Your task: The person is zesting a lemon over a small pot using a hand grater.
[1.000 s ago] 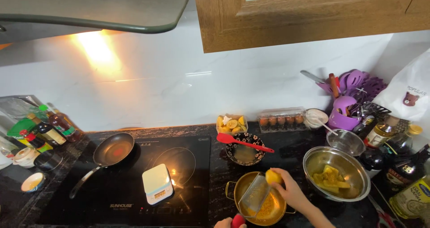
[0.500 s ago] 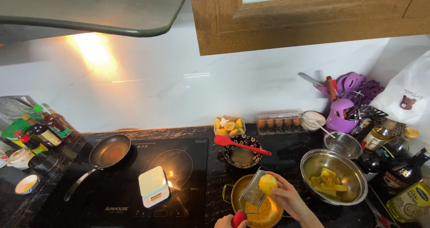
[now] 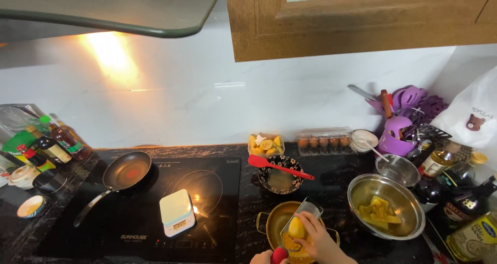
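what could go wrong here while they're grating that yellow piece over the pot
The right hand presses a small yellow piece against the grater, so fingertips could get scraped as it shrinks. The left hand grips only the red handle, so the grater might slip in the gold pot.

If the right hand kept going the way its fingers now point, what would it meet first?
The right hand presses a yellow piece against the grater over the gold pot; beyond that, probably the floral bowl, though depth is unclear.

yellow chunk (image 3: 296, 226) on tilted grater (image 3: 303, 215); over pot (image 3: 274, 222)
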